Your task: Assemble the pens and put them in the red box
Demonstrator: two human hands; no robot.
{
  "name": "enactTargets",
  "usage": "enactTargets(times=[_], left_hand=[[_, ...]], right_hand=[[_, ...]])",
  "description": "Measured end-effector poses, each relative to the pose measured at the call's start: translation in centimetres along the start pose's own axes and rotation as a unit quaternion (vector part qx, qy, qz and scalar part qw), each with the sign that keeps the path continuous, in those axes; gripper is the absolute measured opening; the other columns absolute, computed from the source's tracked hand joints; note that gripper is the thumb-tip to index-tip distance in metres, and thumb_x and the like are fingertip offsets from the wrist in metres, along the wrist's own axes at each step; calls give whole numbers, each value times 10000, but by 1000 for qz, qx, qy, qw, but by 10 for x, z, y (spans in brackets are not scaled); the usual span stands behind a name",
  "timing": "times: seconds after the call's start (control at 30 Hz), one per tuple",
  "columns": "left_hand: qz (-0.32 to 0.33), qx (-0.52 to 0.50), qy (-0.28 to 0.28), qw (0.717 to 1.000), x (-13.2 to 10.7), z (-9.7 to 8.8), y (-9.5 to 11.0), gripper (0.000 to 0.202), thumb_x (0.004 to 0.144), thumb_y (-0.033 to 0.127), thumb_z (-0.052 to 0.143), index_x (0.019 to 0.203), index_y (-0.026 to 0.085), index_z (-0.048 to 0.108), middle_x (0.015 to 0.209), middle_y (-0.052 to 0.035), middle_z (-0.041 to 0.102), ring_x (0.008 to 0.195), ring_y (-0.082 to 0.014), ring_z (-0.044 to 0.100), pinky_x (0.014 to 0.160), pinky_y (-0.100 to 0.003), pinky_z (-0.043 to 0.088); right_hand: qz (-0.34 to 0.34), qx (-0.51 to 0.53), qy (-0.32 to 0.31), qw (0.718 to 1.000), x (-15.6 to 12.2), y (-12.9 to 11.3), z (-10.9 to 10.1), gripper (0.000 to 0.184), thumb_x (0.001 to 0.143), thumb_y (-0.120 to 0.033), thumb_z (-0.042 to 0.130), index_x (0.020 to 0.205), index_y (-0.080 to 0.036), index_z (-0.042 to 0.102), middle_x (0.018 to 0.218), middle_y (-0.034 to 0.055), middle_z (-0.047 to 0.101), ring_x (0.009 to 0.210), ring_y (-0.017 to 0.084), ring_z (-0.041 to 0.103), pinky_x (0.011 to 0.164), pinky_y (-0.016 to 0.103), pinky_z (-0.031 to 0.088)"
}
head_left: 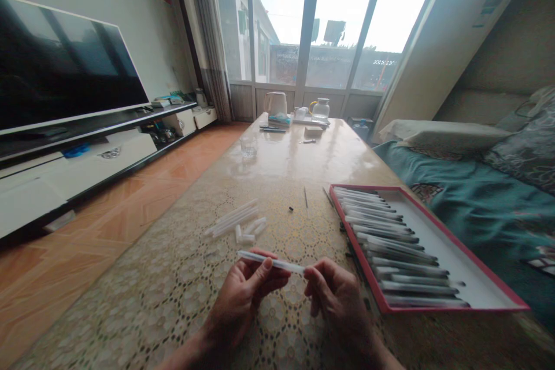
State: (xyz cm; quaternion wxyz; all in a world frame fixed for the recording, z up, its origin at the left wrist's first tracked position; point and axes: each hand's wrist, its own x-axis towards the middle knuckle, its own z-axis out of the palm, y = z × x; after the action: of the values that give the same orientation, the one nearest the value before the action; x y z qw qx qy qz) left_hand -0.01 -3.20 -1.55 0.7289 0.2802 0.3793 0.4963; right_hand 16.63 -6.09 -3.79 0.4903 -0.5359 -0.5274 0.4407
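Observation:
My left hand (pixel 245 295) and my right hand (pixel 336 295) together hold one thin white pen barrel (pixel 271 263) level above the table. The left fingers pinch its left part, and the right fingertips grip its right end. Beyond the hands, loose white tubes and caps (pixel 238 222) lie in a small pile on the lace-patterned tablecloth (pixel 173 289). To the right stands a shallow red-rimmed tray (pixel 489 286) with several assembled pens (pixel 390 243) laid in a row. A thin refill (pixel 306 198) and a small dark bit (pixel 291 208) lie just left of the tray.
A glass (pixel 248 146), a kettle (pixel 276 104), a glass jug (pixel 321 110) and small items sit at the table's far end. A TV (pixel 60 63) on a low white stand is on the left; a sofa with a teal cover (pixel 477 202) runs along the right.

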Motion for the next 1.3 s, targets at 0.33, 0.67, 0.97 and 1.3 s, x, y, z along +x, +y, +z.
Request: enactTargets(times=[0.33,0.67,0.97,1.3], left_hand=[[-1,11,1,1000,4,-2,-2,156,673,204,731,774,137,633,692,-98,726,662,-219,694,690,-332,544],[-8,14,21,1000,3,2,1,205,637,226,760,762,125,632,674,-106,728,630,-219,694,664,-318,540],[-8,17,14,1000,3,1,1,207,636,228,761,758,122,632,676,-108,725,621,-213,691,646,-310,546],[0,30,10,1000,2,2,1,200,659,232,745,771,130,614,679,-98,722,631,-203,690,655,-306,549]], right_hand=[[-108,-184,-17,977,-2,-9,-6,269,886,-431,421,813,-191,518,584,-17,574,492,105,510,472,195,357],[-97,-184,-18,978,-1,0,-5,328,903,-473,335,828,-201,503,506,-40,552,441,112,522,459,200,347],[-101,-223,-25,969,-1,3,-6,378,918,-476,286,760,-210,504,508,-31,554,461,115,526,493,207,342],[-92,-231,-39,968,-1,1,-8,390,931,-459,259,720,-214,478,500,-30,552,470,120,541,497,207,335]])
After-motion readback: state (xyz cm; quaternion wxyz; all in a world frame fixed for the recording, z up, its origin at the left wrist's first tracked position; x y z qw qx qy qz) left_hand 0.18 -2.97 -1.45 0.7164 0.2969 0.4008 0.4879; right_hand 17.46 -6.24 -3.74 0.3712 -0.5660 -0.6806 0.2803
